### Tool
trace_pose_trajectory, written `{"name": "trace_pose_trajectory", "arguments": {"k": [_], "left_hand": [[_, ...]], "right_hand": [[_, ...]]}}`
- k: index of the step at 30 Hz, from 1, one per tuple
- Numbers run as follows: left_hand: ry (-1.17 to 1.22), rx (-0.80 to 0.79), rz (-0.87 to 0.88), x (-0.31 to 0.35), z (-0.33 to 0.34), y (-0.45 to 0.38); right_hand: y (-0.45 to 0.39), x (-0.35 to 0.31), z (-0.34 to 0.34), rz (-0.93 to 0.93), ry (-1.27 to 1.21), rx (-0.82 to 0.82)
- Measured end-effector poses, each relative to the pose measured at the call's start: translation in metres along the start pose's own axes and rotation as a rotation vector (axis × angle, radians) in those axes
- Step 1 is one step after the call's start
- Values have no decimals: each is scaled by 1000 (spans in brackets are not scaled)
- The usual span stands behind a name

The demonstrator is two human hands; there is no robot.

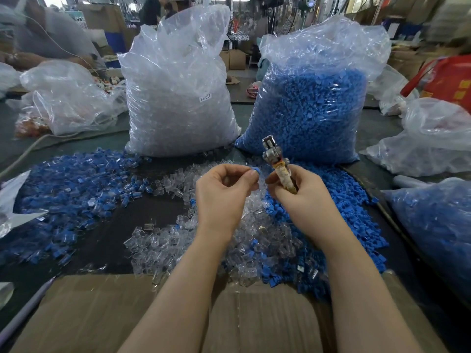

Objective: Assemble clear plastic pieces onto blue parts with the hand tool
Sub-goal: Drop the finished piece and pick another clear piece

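My left hand [224, 192] pinches a small blue part [255, 170] between thumb and fingertips, raised above the table. My right hand [300, 197] grips the tape-wrapped handle of the hand tool [274, 155], whose metal head points up and away, just right of the blue part. Under my hands lies a heap of loose clear plastic pieces [204, 240]. Loose blue parts [349, 200] are piled to the right. A spread of blue parts with clear pieces on them [76, 184] covers the table at left.
A tall bag of clear pieces [178, 98] and a tall bag of blue parts [313, 103] stand behind the work area. Another bag of blue parts [433, 230] lies at right. A cardboard box flap [102, 314] sits at the near edge. A person works at the far left.
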State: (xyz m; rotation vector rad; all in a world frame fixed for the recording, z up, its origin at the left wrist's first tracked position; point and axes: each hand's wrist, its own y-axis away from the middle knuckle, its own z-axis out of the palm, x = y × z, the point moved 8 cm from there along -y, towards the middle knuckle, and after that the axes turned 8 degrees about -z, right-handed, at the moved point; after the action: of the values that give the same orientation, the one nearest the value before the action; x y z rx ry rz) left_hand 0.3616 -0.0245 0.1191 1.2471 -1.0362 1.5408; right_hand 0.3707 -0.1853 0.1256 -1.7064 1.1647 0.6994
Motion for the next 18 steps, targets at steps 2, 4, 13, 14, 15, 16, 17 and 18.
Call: {"name": "trace_pose_trajectory", "arguments": {"k": [2,4,13,14,15,16,17,18], "left_hand": [[33,-5,2,1,-1,0],[58,-14,8,2,-2,-1],[67,-46,43,3,-1,-3],[73,-50,42,3,-2,-3],[77,-51,43,3,-2,-3],[81,-51,46,4,-3,-4],[83,-50,49,4,-3,-4],[82,-50,52,5,-3,-4]], "right_hand": [[2,3,-1,34,24,-63],[5,4,1,50,54,-137],[7,1,7,46,85,-249],[7,2,8,48,88,-252],[7,3,8,49,95,-254],[7,4,9,49,106,-254],[7,5,9,48,120,-254],[6,5,10,48,132,-253]]}}
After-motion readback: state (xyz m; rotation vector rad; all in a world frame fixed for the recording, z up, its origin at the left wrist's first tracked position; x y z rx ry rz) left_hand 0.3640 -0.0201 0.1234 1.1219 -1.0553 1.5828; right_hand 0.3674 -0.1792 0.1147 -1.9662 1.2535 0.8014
